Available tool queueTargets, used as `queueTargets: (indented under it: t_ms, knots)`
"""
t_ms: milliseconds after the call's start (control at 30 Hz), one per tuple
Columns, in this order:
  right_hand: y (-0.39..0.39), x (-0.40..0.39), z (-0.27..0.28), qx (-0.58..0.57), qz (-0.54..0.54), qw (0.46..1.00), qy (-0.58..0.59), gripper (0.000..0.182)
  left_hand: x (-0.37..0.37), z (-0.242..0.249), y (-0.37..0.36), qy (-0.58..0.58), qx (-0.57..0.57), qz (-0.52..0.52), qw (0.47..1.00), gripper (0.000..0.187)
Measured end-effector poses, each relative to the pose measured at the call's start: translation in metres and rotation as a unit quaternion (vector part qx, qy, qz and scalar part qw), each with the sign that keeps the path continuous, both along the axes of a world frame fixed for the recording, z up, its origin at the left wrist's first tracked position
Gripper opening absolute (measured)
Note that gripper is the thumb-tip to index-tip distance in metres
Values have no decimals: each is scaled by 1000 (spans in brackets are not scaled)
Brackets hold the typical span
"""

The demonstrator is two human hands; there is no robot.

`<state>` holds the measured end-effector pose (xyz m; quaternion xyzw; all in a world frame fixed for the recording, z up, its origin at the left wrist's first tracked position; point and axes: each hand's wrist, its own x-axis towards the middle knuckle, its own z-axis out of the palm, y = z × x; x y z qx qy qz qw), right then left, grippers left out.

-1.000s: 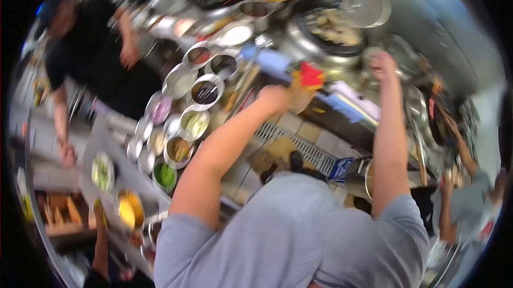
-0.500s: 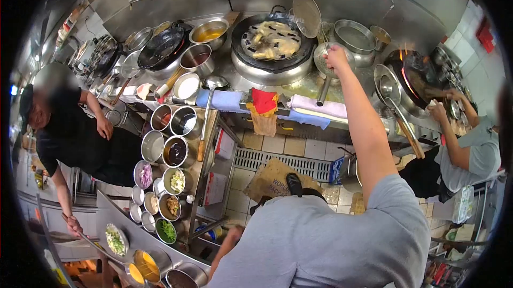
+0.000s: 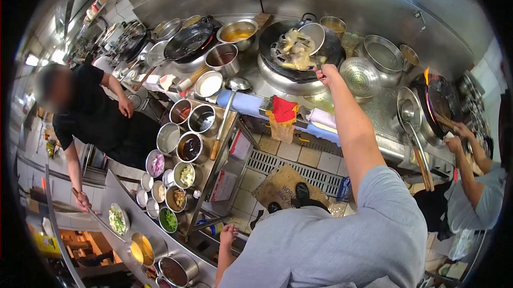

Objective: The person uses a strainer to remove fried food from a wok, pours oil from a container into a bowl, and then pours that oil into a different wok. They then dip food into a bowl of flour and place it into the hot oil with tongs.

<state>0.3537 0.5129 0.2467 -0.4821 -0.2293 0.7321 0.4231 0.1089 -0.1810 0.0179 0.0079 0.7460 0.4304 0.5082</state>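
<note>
My right hand is closed round the handle of a round skimmer, whose head is tilted in the wok. Pale and dark purple pieces that look like eggplant lie in the wok against the skimmer. To the right of the wok, close to my right hand, a perforated strainer rests on the counter. My left hand hangs low beside the ingredient cart, its fingers curled, with nothing visible in them.
Metal pots of sauces and chopped ingredients stand at the left. A long-handled ladle lies across the cart. A person in black holds a long tool at the left. Another person works at a flaming wok.
The skimmer has come down from above the wok's right edge into the pieces, which are now bunched together. My right hand moved toward the wok, and my left hand shows more fully. The view shifted.
</note>
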Motion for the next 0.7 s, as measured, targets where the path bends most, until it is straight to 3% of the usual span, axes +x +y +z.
queueTargets:
  t_ms: [100,233,300,367,433,500,567,700]
  knots:
    - [-10,-5,3,-25,17,999,35,24,8,7,8,25,-16,-18,999,19]
    - [-32,-2,11,-42,54,994,80,20,12,-25,-14,-28,23,-25,999,19]
    - [-45,-1,20,-6,81,996,39,17,15,-24,-24,42,-46,-150,987,19]
    - [-53,0,23,27,100,994,20,11,17,-25,-28,11,-79,-141,987,16]
    - [-67,1,34,103,120,984,-83,5,9,-86,-46,-83,-80,-43,992,13]
    - [-83,-1,47,142,125,972,-143,9,-4,-110,-42,-104,-71,-56,990,13]
    - [-95,0,57,177,127,955,-203,13,-13,-113,-32,-107,-54,-96,988,13]
    - [-108,5,64,215,127,930,-269,22,-13,-49,27,62,-18,-236,970,15]
